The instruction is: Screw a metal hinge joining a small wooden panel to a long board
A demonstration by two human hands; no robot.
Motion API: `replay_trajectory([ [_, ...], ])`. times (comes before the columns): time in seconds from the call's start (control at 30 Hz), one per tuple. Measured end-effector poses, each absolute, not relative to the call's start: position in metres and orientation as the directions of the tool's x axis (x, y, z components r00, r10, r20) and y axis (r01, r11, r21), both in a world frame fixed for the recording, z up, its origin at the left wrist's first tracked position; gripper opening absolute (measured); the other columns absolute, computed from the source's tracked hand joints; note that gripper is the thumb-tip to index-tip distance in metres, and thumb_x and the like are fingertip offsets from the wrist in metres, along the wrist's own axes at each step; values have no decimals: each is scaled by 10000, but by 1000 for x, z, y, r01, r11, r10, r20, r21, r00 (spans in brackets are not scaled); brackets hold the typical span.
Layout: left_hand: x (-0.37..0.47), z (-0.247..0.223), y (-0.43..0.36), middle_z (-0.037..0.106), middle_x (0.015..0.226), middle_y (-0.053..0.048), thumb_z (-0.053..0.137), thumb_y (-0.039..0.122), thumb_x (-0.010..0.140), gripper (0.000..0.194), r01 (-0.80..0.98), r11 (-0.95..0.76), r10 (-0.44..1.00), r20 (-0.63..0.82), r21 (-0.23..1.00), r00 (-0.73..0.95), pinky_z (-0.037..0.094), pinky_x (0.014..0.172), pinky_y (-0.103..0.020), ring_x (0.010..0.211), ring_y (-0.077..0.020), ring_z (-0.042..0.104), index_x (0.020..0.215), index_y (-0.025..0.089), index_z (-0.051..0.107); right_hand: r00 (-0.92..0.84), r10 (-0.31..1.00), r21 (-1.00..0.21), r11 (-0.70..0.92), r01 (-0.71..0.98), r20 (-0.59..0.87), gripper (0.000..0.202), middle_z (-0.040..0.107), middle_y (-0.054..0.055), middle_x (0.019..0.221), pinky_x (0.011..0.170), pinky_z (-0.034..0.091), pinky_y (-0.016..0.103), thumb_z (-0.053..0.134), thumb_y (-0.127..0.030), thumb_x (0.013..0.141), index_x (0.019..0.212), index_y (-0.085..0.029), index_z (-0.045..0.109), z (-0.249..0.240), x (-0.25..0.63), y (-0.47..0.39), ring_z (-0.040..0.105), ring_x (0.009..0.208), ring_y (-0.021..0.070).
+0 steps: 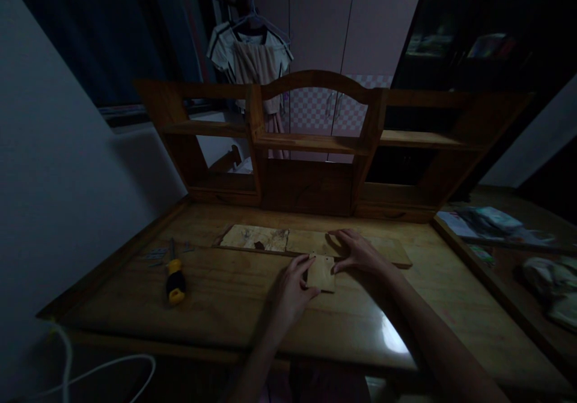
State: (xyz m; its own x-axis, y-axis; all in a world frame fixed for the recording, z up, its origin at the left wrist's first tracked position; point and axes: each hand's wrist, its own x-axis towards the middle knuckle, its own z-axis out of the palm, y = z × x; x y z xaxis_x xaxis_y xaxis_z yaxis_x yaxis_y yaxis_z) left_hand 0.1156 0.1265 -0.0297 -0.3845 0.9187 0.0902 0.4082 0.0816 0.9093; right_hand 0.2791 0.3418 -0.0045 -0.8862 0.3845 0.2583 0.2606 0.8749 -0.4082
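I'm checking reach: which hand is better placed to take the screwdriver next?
Probably the left hand: the screwdriver lies on its side of the table, while the right hand is farther off, beyond the small wooden piece.

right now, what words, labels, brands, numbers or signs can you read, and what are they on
No text can be read.
Screwdriver: no lettering legible.
Block: none visible.
Board: dark stains, no legible text.
Papers at right: too blurred to tell.

The block (323,274) is tan, screwdriver handle (175,281) black and yellow, cabinet band (310,106) checkered.
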Motion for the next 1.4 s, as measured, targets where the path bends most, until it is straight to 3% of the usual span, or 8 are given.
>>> replay_trajectory([
  [0.13,120,-25,125,444,1475,-68,728,66,693,685,436,110,912,84,893,-402,562,757,-282,780,-111,591,1332,281,604,-884,389,-403,875,268,257,1035,546,132,1328,988,436,451,797,-704,555,1437,-275,467,-2,280,339,531,1190,328],
  [0.47,120,-29,123,449,1480,-68,731,75,715,659,454,109,902,104,884,-420,551,729,-266,721,-90,588,1330,267,593,-896,371,-392,883,259,244,1026,537,132,1346,993,446,447,796,-708,551,1421,-263,484,-1,280,340,527,1209,324],
  [0.83,128,-10,118,399,1516,-82,705,44,704,740,397,156,890,47,904,-454,568,766,-285,761,-106,603,1390,268,540,-873,417,-381,873,305,255,878,507,126,1389,1037,427,474,754,-626,695,1448,-288,455,2,287,344,518,1237,320],
  [0.97,130,-17,118,390,1517,-75,686,68,716,771,404,173,882,41,898,-470,574,811,-314,852,-155,632,1430,282,489,-869,425,-370,873,319,254,875,515,134,1378,1021,441,471,731,-644,710,1448,-264,453,0,286,344,528,1223,323],
  [1.03,130,-26,118,384,1517,-73,686,90,718,793,419,175,868,61,891,-493,561,884,-344,1006,-214,632,1450,297,459,-871,422,-371,873,315,253,878,524,130,1370,1012,451,458,723,-650,717,1454,-264,443,0,286,344,537,1214,311],
  [1.17,131,-38,120,366,1521,-72,683,95,721,822,445,134,855,124,886,-504,459,1069,-391,1340,-290,452,1470,310,422,-873,419,-380,871,310,248,874,545,123,1347,999,462,444,722,-656,716,1446,-263,447,0,286,343,552,1196,298],
  [1.27,130,-38,121,368,1515,-68,684,78,713,818,454,131,854,132,881,-503,392,1134,-404,1396,-288,391,1459,301,434,-869,430,-384,866,321,245,880,533,129,1364,1009,451,462,725,-653,716,1452,-262,442,1,286,342,542,1208,310],
  [1.4,128,-35,122,387,1499,-68,698,71,686,836,447,158,852,108,880,-513,462,1066,-389,1353,-293,445,1448,301,442,-867,436,-385,863,327,241,882,526,135,1373,1015,444,469,722,-658,715,1451,-256,449,0,287,341,531,1222,319],
])
